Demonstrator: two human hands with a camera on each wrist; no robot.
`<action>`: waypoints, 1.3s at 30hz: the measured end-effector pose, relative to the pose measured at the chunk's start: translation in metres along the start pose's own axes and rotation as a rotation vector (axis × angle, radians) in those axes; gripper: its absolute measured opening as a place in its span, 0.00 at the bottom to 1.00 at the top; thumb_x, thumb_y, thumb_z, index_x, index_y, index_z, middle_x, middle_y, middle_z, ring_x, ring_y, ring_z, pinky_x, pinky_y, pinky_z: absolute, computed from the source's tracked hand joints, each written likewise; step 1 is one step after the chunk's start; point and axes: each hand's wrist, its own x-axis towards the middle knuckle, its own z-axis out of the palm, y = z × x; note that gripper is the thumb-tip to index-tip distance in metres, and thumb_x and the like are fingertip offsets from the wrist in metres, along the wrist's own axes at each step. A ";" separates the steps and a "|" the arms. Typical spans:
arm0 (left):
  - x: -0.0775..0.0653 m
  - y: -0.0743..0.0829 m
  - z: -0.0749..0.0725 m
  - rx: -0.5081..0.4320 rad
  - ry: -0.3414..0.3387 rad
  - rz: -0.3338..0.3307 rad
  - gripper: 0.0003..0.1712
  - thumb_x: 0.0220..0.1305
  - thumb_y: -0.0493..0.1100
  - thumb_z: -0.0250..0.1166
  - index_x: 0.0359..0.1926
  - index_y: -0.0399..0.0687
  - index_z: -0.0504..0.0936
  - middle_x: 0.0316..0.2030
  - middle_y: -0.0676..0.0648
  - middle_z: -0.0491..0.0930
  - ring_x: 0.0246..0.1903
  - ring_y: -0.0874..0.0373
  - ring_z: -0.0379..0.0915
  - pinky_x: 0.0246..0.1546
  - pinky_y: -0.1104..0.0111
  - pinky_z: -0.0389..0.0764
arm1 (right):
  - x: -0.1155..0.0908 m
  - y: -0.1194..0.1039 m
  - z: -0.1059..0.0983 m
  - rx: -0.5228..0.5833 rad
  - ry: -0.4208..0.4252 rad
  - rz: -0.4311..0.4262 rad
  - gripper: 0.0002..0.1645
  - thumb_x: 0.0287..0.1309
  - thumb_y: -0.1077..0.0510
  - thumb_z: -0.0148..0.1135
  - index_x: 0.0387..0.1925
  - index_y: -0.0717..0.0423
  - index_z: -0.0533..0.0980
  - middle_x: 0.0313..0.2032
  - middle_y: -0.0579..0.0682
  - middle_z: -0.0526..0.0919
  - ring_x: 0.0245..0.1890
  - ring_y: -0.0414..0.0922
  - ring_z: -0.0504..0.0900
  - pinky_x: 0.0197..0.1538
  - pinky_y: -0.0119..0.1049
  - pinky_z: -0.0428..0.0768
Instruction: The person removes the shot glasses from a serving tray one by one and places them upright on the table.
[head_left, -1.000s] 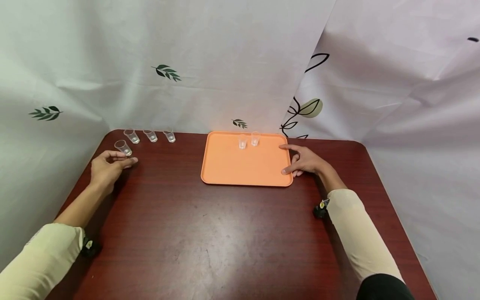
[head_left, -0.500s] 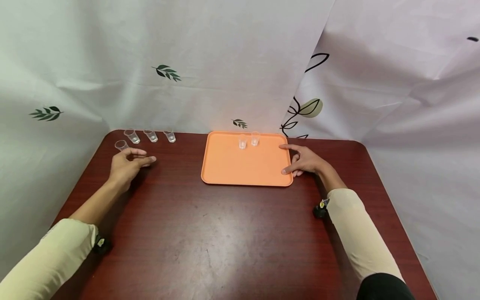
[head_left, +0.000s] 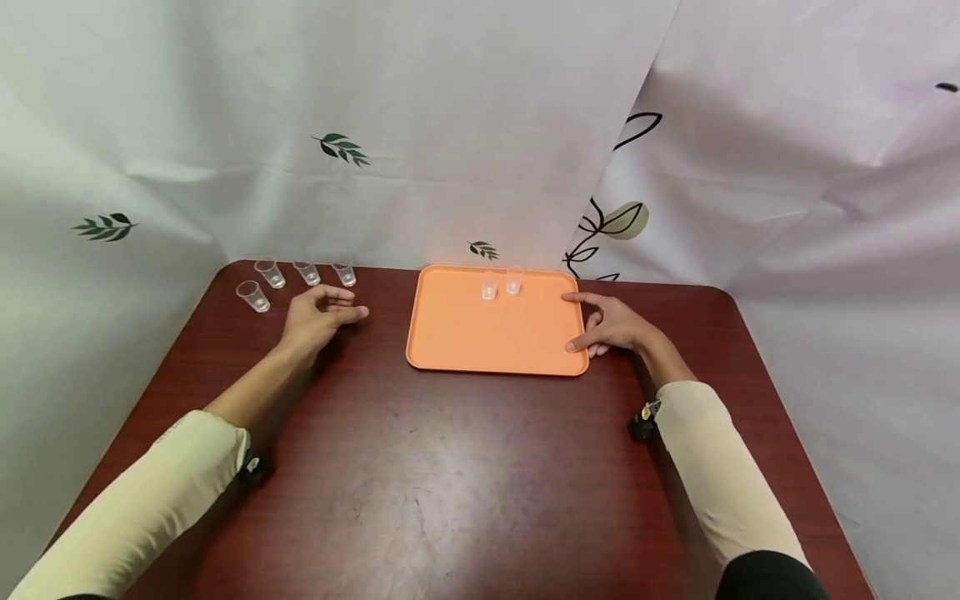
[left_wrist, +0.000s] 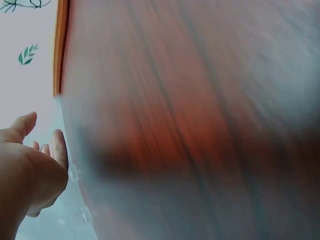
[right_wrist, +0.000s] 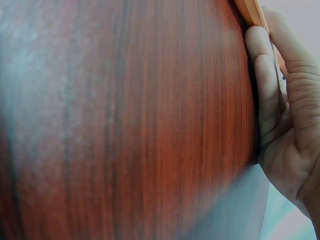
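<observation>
My left hand [head_left: 313, 319] is over the table left of the tray, thumb and fingers apart, holding nothing. Its palm and spread fingertips also show in the left wrist view [left_wrist: 35, 172]. Nearest to it are small clear plastic cups: one [head_left: 253, 296] in front and three behind, including the rightmost cup [head_left: 345, 273]. My right hand [head_left: 617, 323] grips the right edge of the orange tray [head_left: 465, 342], with the thumb on top and some fingers beneath the rim. Two clear cups, a left one [head_left: 489, 286] and a right one [head_left: 514, 281], stand on the tray near its back edge.
All this is on a dark red-brown wooden table [head_left: 450, 467] with rounded back corners. A white cloth [head_left: 420, 125] with printed leaves hangs right behind the table's back edge, and more white cloth hangs at the sides.
My left hand has moved right, away from the front left cup, towards the tray, with nothing in it. The right hand stays on the tray's edge. The head view has shifted slightly.
</observation>
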 end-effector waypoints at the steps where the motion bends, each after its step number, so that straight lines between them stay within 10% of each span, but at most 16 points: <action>1: 0.000 0.002 0.004 0.000 -0.006 0.007 0.25 0.66 0.39 0.84 0.58 0.36 0.83 0.38 0.62 0.85 0.39 0.72 0.82 0.42 0.83 0.84 | 0.000 0.000 0.000 -0.001 0.000 -0.001 0.63 0.56 0.64 0.88 0.87 0.48 0.65 0.19 0.47 0.80 0.16 0.39 0.84 0.26 0.32 0.87; 23: 0.014 0.043 0.086 -0.091 -0.138 0.081 0.32 0.65 0.33 0.81 0.67 0.26 0.82 0.62 0.28 0.82 0.45 0.66 0.84 0.48 0.81 0.87 | -0.001 -0.001 0.000 0.000 0.003 0.007 0.63 0.56 0.64 0.88 0.88 0.47 0.64 0.20 0.47 0.80 0.16 0.38 0.84 0.26 0.32 0.87; 39: 0.023 0.058 0.138 -0.042 -0.191 0.097 0.32 0.62 0.34 0.84 0.66 0.35 0.86 0.63 0.33 0.88 0.59 0.44 0.90 0.48 0.76 0.90 | 0.001 0.001 0.001 0.012 0.013 0.011 0.62 0.55 0.64 0.89 0.87 0.45 0.67 0.18 0.46 0.79 0.16 0.39 0.84 0.25 0.30 0.86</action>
